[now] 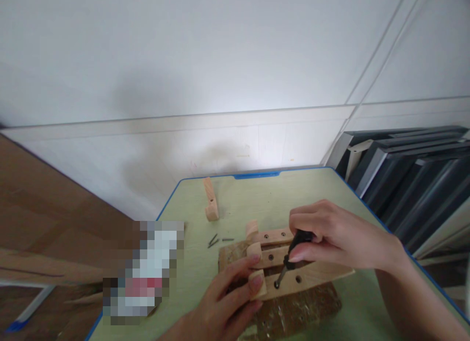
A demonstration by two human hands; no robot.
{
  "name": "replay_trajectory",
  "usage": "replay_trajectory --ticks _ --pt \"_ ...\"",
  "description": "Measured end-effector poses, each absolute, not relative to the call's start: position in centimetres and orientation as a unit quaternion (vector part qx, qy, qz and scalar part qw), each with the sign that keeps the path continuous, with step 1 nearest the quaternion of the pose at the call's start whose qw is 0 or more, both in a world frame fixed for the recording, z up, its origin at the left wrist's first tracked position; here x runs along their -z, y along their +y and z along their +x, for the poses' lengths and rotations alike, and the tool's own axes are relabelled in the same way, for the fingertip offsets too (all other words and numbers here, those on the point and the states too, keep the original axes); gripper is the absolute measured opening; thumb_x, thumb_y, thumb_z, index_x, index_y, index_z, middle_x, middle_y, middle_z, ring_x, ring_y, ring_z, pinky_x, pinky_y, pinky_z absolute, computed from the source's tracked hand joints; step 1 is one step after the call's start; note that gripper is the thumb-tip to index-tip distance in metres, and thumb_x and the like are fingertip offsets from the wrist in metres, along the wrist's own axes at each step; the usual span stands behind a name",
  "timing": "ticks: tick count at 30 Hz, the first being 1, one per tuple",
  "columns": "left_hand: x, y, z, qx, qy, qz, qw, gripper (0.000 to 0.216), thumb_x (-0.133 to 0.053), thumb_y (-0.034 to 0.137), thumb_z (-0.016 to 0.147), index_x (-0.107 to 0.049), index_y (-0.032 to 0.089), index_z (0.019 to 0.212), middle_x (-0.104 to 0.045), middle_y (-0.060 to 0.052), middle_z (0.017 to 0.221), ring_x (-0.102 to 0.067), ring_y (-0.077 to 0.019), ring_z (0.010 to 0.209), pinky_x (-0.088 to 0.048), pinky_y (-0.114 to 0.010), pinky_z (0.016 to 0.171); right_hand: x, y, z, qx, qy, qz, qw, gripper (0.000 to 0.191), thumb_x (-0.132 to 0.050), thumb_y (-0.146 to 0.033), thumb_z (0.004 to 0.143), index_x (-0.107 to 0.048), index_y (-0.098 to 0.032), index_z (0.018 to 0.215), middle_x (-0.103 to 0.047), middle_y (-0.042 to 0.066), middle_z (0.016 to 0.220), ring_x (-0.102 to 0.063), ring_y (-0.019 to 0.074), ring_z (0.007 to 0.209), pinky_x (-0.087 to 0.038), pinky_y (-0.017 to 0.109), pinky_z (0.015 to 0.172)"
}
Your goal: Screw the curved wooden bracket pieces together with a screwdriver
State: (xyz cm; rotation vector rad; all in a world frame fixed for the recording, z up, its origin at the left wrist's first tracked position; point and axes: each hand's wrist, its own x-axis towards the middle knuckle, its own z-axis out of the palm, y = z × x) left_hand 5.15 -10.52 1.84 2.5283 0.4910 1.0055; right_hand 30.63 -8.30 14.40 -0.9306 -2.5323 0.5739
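Note:
My right hand [338, 235] is closed around the black handle of a small screwdriver [292, 255]; its tip sits in a hole of the nearest wooden slat [316, 277]. My left hand [223, 302] pinches the rounded left end of that slat, fingers curled on it. The slat belongs to a small assembly of wooden slats [273, 248] lying on a brown board [301, 309].
A loose wooden piece [210, 200] with a hole lies at the far side of the green, blue-edged table [257, 194]. A few dark screws [216, 240] lie left of the assembly. A blurred-out object [147, 272] sits at the table's left edge. Dark stacked frames [414, 179] lean at right.

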Motion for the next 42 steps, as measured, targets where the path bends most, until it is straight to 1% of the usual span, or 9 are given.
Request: replay_trajectory --ticks 6,13,17,20,25,30,34,39,42 --pt "-1.9 -10.6 5.0 -0.354 0.175 0.898 0.192 0.053 -0.052 -0.002 0.076 -0.039 0.014 0.125 -0.032 -0.016 0.132 -0.040 -0.0230 0.119 -0.048 -0.031 0.089 -15.0 -8.7 30.1 -0.269 -0.898 -0.287 0.198 0.018 -0.051 -0.031 0.084 -0.052 -0.014 0.091 -0.055 0.003 0.083 -0.051 0.0098 0.072 -0.037 0.021 0.062" --pt "-2.2 -10.7 5.2 -0.360 0.173 0.899 0.180 0.051 -0.052 -0.001 0.076 -0.040 0.013 0.124 -0.033 -0.015 0.131 -0.042 -0.0216 0.117 -0.048 -0.030 0.089 -15.4 -8.9 30.5 -0.313 -0.901 -0.206 0.219 0.022 -0.052 -0.016 0.083 -0.055 -0.011 0.103 -0.058 0.009 0.099 -0.054 0.0113 0.090 -0.043 0.022 0.075" --pt "-2.1 -10.7 5.1 -0.368 0.166 0.895 0.189 0.050 -0.051 0.000 0.077 -0.040 0.012 0.124 -0.034 -0.016 0.130 -0.043 -0.0215 0.116 -0.049 -0.031 0.089 -16.0 -9.3 31.1 -0.327 -0.892 -0.219 0.221 0.028 -0.045 -0.006 0.084 -0.054 -0.012 0.109 -0.058 0.010 0.105 -0.053 0.0121 0.098 -0.043 0.024 0.081" --pt "-2.0 -10.7 5.1 -0.363 0.172 0.895 0.194 0.051 -0.052 -0.001 0.076 -0.040 0.012 0.124 -0.033 -0.016 0.131 -0.041 -0.0223 0.118 -0.048 -0.032 0.090 -16.2 -9.3 31.4 -0.345 -0.884 -0.237 0.211 0.031 -0.041 -0.005 0.085 -0.054 -0.014 0.113 -0.058 0.009 0.106 -0.054 0.0120 0.097 -0.043 0.024 0.081" --pt "-2.1 -10.7 5.1 -0.357 0.170 0.899 0.186 0.051 -0.053 -0.002 0.075 -0.041 0.010 0.123 -0.032 -0.016 0.131 -0.040 -0.0212 0.118 -0.047 -0.030 0.091 -16.1 -9.0 31.5 -0.366 -0.873 -0.227 0.229 0.030 -0.043 -0.007 0.086 -0.055 -0.012 0.113 -0.061 0.007 0.103 -0.055 0.0101 0.094 -0.043 0.021 0.080" --pt "-2.4 -10.6 5.4 -0.363 0.161 0.896 0.198 0.053 -0.052 -0.005 0.075 -0.039 0.011 0.123 -0.030 -0.016 0.132 -0.041 -0.0217 0.117 -0.049 -0.031 0.089 -16.1 -9.3 31.4 -0.372 -0.876 -0.218 0.216 0.027 -0.046 -0.011 0.086 -0.056 -0.011 0.111 -0.061 0.008 0.104 -0.056 0.0106 0.094 -0.043 0.021 0.080" --pt "-2.3 -10.6 5.4 -0.366 0.161 0.898 0.184 0.051 -0.051 -0.004 0.075 -0.040 0.010 0.123 -0.030 -0.015 0.132 -0.038 -0.0227 0.120 -0.046 -0.031 0.092 -16.3 -9.5 30.9 -0.289 -0.889 -0.276 0.224 0.023 -0.046 -0.021 0.087 -0.056 -0.017 0.108 -0.061 0.004 0.097 -0.055 0.0108 0.089 -0.040 0.022 0.077" --pt "-2.3 -10.6 5.3 -0.359 0.169 0.902 0.171 0.045 -0.052 0.000 0.077 -0.043 0.009 0.120 -0.032 -0.015 0.130 -0.039 -0.0197 0.118 -0.044 -0.028 0.094 -16.4 -9.5 30.0 -0.195 -0.894 -0.355 0.188 0.015 -0.044 -0.028 0.088 -0.054 -0.018 0.084 -0.057 -0.002 0.076 -0.051 0.0095 0.073 -0.035 0.023 0.065" --pt "-2.4 -10.7 5.3 -0.360 0.168 0.901 0.174 0.047 -0.052 -0.001 0.077 -0.042 0.009 0.121 -0.032 -0.015 0.131 -0.039 -0.0201 0.119 -0.045 -0.028 0.094 -16.2 -9.4 29.9 -0.175 -0.892 -0.378 0.177 0.015 -0.045 -0.032 0.087 -0.050 -0.019 0.081 -0.056 -0.003 0.074 -0.050 0.0096 0.070 -0.032 0.023 0.061"
